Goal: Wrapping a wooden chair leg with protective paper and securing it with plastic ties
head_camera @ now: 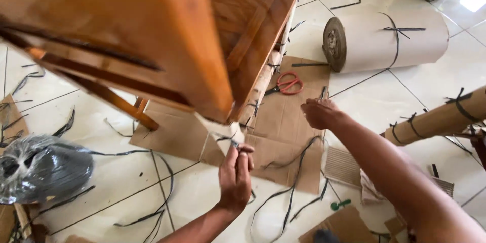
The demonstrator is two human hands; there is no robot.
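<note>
A large wooden furniture piece (152, 35) is seen tipped over the tiled floor (126, 187), its lower corner hanging just above a flattened cardboard sheet (283, 121), which appears to have been laid there to keep the wood off the tiles. At that corner a wrapping of paper is bound with black plastic strap (225, 139). The strap end is pinched in the left hand (237, 174) just below the corner, the grip closed tight on it, seemingly so that the binding is kept taut. Beyond the corner, the right hand (319, 112) is held over the cardboard with another strap end (322, 92) caught in its closed fingers. Red-handled scissors (287, 84) lie on the cardboard just behind the corner, within easy reach. Farther back a big roll of brown paper (385, 40) rests on the floor. Loose strap offcuts are scattered around the cardboard, and a plastic-wrapped strap coil (40, 169) sits well off to the left of the furniture.
</note>
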